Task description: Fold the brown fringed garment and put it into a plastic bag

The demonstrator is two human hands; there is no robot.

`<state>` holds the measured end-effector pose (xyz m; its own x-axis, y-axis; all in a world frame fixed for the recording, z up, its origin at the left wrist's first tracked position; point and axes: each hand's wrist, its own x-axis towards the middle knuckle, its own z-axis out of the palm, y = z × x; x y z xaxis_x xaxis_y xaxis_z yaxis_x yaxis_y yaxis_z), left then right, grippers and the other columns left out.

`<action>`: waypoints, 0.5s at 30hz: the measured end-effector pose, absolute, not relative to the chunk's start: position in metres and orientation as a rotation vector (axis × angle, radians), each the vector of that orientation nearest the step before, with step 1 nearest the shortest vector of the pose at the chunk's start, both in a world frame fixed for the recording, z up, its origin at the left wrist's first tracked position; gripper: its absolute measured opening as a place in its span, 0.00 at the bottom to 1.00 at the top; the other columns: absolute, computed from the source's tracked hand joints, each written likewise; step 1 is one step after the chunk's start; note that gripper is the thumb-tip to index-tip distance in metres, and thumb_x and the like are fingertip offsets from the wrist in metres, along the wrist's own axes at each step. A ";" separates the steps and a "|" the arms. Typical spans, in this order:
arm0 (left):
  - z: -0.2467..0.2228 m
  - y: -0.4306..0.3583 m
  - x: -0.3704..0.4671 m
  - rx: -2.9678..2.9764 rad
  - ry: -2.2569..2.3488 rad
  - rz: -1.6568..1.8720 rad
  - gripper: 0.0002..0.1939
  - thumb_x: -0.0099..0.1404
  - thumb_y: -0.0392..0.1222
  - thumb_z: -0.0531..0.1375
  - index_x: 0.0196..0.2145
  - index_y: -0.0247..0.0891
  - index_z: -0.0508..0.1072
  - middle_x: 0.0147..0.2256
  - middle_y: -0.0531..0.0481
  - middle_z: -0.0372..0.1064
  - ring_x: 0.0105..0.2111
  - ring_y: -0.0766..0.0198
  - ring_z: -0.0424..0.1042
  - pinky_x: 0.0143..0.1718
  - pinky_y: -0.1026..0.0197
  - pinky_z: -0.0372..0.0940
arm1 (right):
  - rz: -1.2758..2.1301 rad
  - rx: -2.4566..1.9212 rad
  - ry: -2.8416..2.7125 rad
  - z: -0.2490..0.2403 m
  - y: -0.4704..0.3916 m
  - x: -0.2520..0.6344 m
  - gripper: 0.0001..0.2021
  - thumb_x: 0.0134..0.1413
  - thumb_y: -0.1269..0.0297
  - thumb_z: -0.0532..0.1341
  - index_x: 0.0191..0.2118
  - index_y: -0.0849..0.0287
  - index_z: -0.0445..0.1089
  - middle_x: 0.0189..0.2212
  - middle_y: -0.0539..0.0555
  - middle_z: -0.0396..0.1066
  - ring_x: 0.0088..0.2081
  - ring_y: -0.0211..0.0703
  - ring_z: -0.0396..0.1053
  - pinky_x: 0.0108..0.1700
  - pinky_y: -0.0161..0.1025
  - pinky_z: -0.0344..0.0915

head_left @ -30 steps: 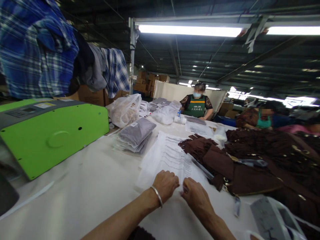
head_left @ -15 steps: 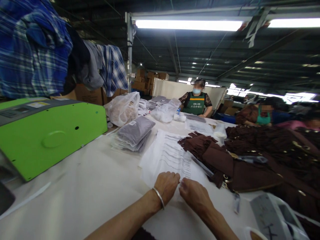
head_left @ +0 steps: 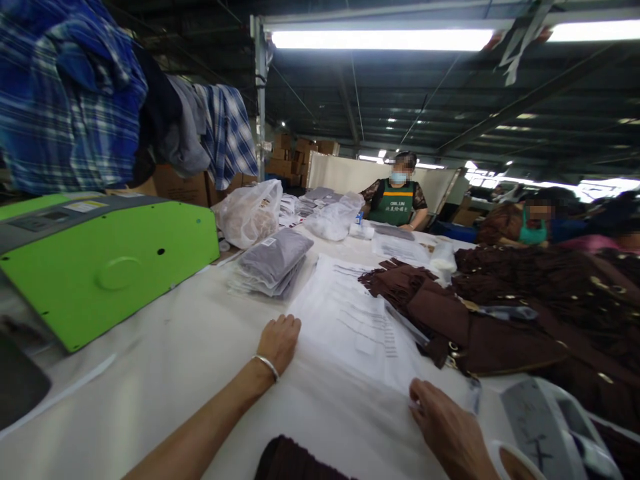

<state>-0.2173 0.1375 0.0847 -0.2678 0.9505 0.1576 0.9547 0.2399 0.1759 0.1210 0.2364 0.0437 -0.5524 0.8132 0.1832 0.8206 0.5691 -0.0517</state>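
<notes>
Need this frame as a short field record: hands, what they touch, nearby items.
left hand: left hand flat on the left edge of the clear printed plastic bag
right hand: right hand on the bag's near right corner
surface: white table
right of bag: dark brown fringed garments
left of bag: lime-green machine
behind bag: stack of grey bagged garments

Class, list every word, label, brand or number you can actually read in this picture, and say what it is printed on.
"OMLUN": on the green apron of the person across the table; the line beneath is too small to read.
Printed lines on the clear plastic bag between the left hand and right hand: too blurred to read.
Labels on top of the green machine: unreadable.
Sticker on the stacked grey packs: too small to read.
</notes>
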 end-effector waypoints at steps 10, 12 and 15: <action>0.079 0.124 -0.215 -1.599 -2.914 -1.538 0.09 0.68 0.41 0.50 0.35 0.37 0.69 0.27 0.49 0.71 0.29 0.60 0.74 0.26 0.63 0.68 | 0.923 -1.574 -1.537 0.049 0.223 0.144 0.18 0.33 0.50 0.66 0.30 0.52 0.64 0.19 0.48 0.67 0.19 0.41 0.63 0.20 0.38 0.56; 0.078 0.124 -0.210 -1.581 -2.827 -1.822 0.07 0.66 0.42 0.55 0.38 0.36 0.69 0.30 0.48 0.72 0.29 0.63 0.74 0.28 0.64 0.69 | 1.168 -1.452 -1.255 0.060 0.220 0.137 0.23 0.27 0.52 0.68 0.32 0.52 0.61 0.14 0.41 0.59 0.13 0.33 0.52 0.15 0.33 0.47; 0.079 0.122 -0.202 -1.563 -2.643 -2.135 0.10 0.63 0.44 0.60 0.38 0.35 0.68 0.31 0.48 0.71 0.30 0.65 0.73 0.31 0.65 0.69 | 1.454 -1.295 -0.926 0.072 0.219 0.134 0.26 0.23 0.63 0.70 0.34 0.52 0.60 0.15 0.38 0.58 0.14 0.29 0.53 0.14 0.27 0.49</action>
